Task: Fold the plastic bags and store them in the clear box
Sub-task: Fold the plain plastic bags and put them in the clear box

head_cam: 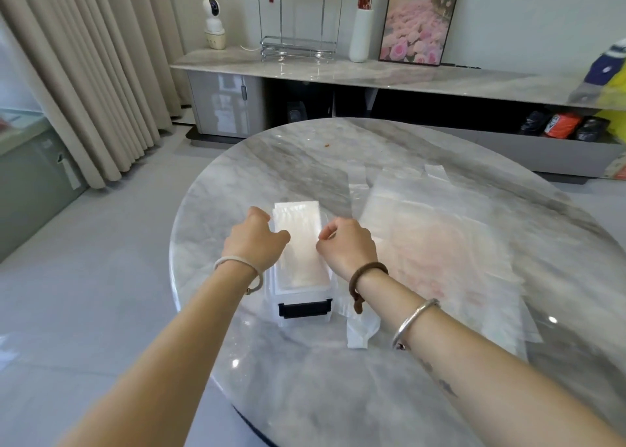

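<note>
Plastic bags [450, 243] on round marble table [305, 155], curtains [88, 74]; sideboard [372, 74]

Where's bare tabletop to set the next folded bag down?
Free: the table beyond the clear box, and the near edge below it. Crowded: right of the box, where flat plastic bags and a folded one lie.
</note>
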A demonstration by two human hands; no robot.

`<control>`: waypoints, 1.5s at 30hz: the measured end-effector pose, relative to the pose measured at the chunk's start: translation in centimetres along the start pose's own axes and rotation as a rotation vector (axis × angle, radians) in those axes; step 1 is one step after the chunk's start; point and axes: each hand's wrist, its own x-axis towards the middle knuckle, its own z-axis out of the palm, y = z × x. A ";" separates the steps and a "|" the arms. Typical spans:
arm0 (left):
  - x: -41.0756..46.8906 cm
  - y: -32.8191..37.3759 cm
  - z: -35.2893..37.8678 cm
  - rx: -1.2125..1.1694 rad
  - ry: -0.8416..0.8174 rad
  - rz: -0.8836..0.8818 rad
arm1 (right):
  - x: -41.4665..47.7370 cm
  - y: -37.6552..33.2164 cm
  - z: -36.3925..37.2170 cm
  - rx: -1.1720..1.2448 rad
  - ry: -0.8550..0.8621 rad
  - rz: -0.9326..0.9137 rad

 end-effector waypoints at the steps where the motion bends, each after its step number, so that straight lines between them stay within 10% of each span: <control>1: 0.1 -0.1 0.0 0.048 0.003 0.027 | -0.1 0.0 0.2 -0.068 -0.004 -0.027; 27: 1.4 -1.4 2.7 0.961 -0.094 0.415 | -0.4 0.2 1.1 -0.900 -0.120 -0.491; 36: 1.8 -0.4 4.3 1.145 -0.149 0.433 | -0.4 0.8 0.7 -0.857 -0.108 -0.627; 45: 0.5 3.4 3.3 0.882 0.131 0.492 | 0.3 5.0 -3.6 -0.303 0.040 -0.406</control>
